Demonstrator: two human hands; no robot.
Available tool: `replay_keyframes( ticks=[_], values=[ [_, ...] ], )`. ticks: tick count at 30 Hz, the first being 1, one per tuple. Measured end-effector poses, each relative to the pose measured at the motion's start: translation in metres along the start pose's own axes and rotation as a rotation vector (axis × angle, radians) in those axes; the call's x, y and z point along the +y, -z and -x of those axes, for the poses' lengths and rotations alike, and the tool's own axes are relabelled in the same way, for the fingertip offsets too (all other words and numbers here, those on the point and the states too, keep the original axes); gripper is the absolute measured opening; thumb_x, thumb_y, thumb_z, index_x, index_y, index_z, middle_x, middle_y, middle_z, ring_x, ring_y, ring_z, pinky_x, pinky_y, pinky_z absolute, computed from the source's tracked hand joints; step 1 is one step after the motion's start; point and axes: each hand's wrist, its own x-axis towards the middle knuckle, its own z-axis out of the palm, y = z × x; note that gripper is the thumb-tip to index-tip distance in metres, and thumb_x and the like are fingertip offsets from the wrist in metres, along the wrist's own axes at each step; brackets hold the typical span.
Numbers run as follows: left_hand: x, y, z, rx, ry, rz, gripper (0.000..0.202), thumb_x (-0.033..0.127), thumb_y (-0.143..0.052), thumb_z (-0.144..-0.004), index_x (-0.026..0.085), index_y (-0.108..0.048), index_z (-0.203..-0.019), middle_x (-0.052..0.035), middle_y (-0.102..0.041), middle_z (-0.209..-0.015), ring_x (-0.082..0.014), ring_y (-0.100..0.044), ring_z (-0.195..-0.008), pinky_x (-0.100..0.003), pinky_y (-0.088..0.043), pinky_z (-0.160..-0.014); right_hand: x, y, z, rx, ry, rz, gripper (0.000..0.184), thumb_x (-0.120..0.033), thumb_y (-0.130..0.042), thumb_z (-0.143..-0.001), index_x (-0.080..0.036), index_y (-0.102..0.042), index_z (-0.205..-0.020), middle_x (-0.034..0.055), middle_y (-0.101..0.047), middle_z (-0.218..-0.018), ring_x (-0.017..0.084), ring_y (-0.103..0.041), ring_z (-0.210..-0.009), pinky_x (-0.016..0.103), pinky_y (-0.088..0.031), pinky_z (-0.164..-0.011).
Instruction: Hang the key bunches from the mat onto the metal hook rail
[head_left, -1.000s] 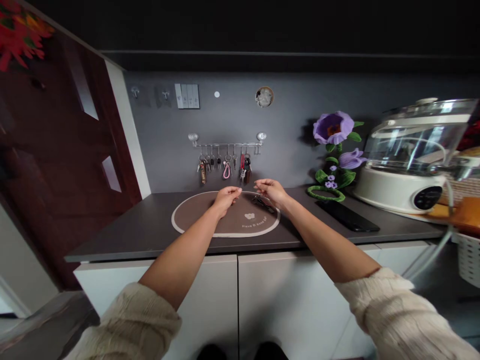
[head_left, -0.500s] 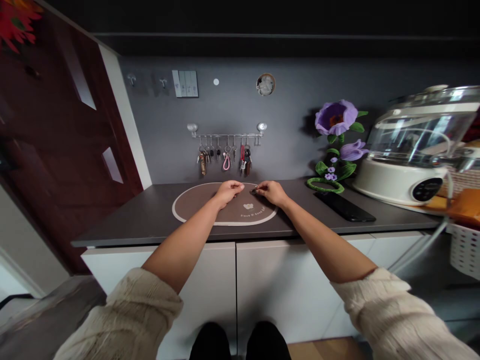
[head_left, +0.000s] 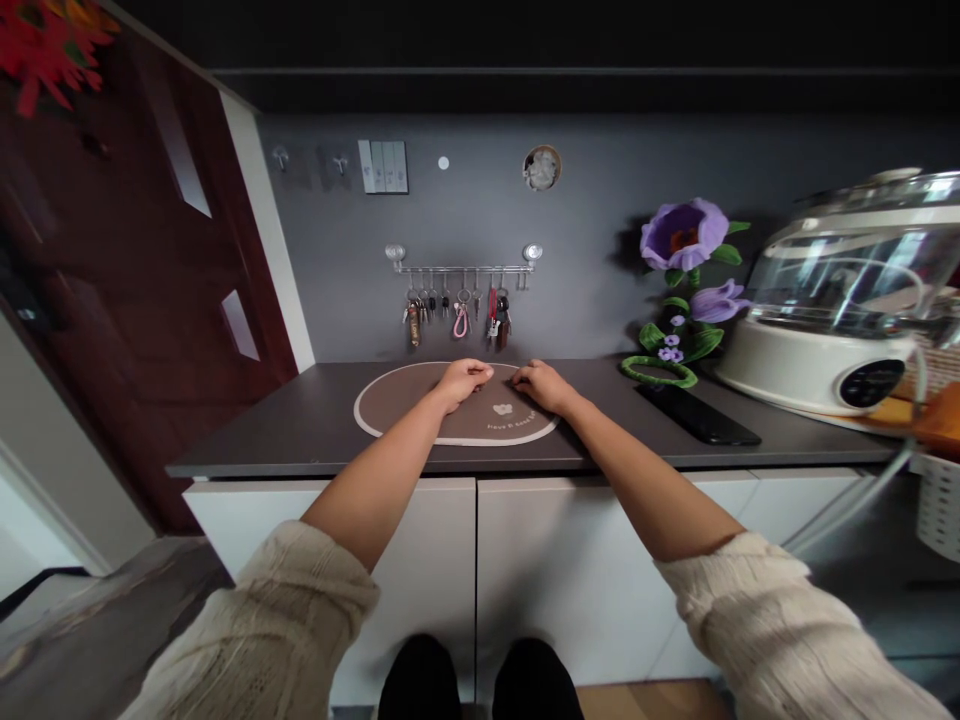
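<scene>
Over a brown oval mat (head_left: 405, 400) with a pale rim, my left hand (head_left: 465, 382) is closed in a pinch, thumb against fingers. Anything between its fingertips is too small or hidden to make out. My right hand (head_left: 541, 385) is a short way to the right, its curled fingers close to the mat's surface. What it holds, if anything, is hidden by the fingers. The two hands are apart. Behind them, a metal hook rail (head_left: 469, 270) on the wall carries several keys, among them a pink loop keyring (head_left: 460, 321) and a brown key fob (head_left: 414, 326).
A black phone (head_left: 699, 414) lies right of the mat, by a purple fabric flower (head_left: 684, 236) on a green ring base. Further right stands a cream appliance (head_left: 810, 365) with a clear top. A dark shelf (head_left: 480, 90) overhangs the counter (head_left: 262, 425).
My right fingers have lowered a little toward the mat, and the small dark thing seen at their tips is now out of sight. The left hand stays pinched. The view has shifted slightly left.
</scene>
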Motion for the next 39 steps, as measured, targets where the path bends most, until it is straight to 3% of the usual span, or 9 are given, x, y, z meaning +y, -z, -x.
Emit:
replay_keyframes(
  ticks=[7,16,22,30,39],
  values=[
    [0.000,0.000,-0.001,0.010,0.005,-0.003,0.019,0.024,-0.067,-0.055,0.013,-0.061,-0.070,0.0002,-0.057,-0.060,-0.0076,-0.045,-0.055,-0.023,-0.035,-0.055,-0.003,-0.003,-0.005,-0.077,-0.006,0.070,0.015,-0.016,-0.046,-0.076,-0.013,-0.059,-0.083,0.0074,-0.051,-0.084,0.011,-0.046,-0.067,0.021,-0.035,-0.066],
    [-0.002,0.001,-0.003,0.021,-0.015,-0.004,0.021,0.026,-0.068,-0.055,0.013,-0.062,-0.071,-0.0007,-0.057,-0.061,-0.0080,-0.046,-0.056,-0.022,-0.035,-0.054,-0.002,0.000,-0.004,-0.025,0.055,-0.014,0.013,-0.017,-0.046,-0.077,-0.011,-0.057,-0.072,0.0079,-0.052,-0.074,0.014,-0.046,-0.072,0.023,-0.034,-0.069],
    [-0.004,0.002,-0.005,0.013,-0.029,0.003,0.021,0.027,-0.067,-0.056,0.014,-0.062,-0.073,-0.0025,-0.060,-0.069,-0.0085,-0.048,-0.060,-0.022,-0.036,-0.055,-0.003,0.006,-0.003,0.067,0.027,-0.284,0.013,-0.018,-0.043,-0.076,-0.013,-0.051,-0.067,0.0041,-0.052,-0.069,0.012,-0.043,-0.066,0.024,-0.033,-0.066],
    [0.000,0.000,-0.003,0.013,-0.029,-0.017,0.021,0.026,-0.065,-0.058,0.014,-0.062,-0.075,-0.0029,-0.061,-0.072,-0.0079,-0.047,-0.059,-0.021,-0.035,-0.054,-0.007,0.009,-0.002,0.035,-0.101,-0.783,0.031,-0.046,-0.049,-0.071,-0.015,-0.046,-0.071,-0.0038,-0.042,-0.059,0.008,-0.034,-0.055,0.022,-0.029,-0.056],
    [0.009,-0.004,0.004,-0.042,-0.061,-0.019,0.027,0.030,-0.066,-0.057,0.014,-0.062,-0.078,-0.0023,-0.060,-0.072,-0.0079,-0.048,-0.060,-0.021,-0.035,-0.054,-0.012,0.011,-0.003,0.021,-0.177,-1.200,0.036,-0.048,-0.060,-0.062,-0.016,-0.045,-0.073,-0.0060,-0.041,-0.058,0.005,-0.031,-0.048,0.020,-0.024,-0.048]
  ],
)
